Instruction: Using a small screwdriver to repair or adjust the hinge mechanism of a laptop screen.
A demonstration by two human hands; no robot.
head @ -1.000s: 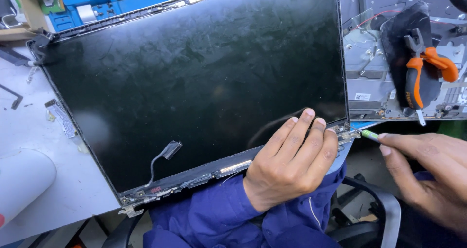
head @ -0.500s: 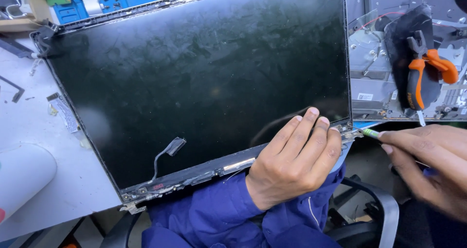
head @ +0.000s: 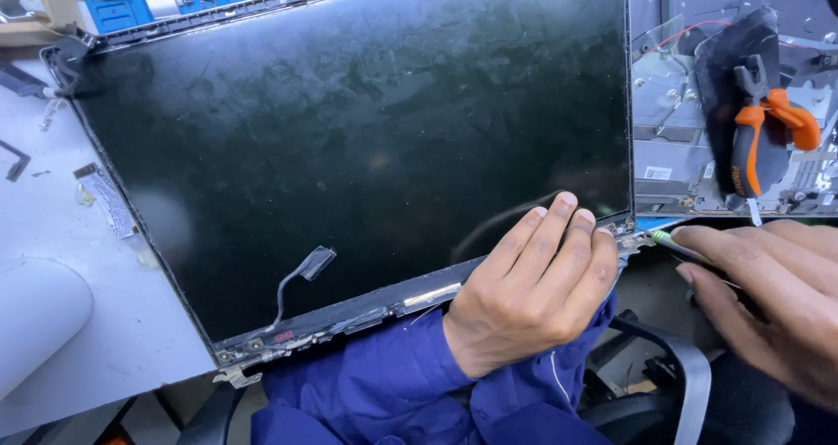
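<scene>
White workbench (head: 131,358) under the screen panel (head: 349,148); my left hand (head: 532,288) lies flat on its corner, my right hand (head: 768,305) pinches a screwdriver (head: 676,242) beside it.

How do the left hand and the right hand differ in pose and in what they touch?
The left hand lies flat, fingers pressed on the lower corner of the dark screen panel; the right hand touches no panel and grips a thin green-tipped tool. The left hand shows whole, while the right hand is cut by the picture's edge. Both are bare and meet near the same panel corner.
</scene>
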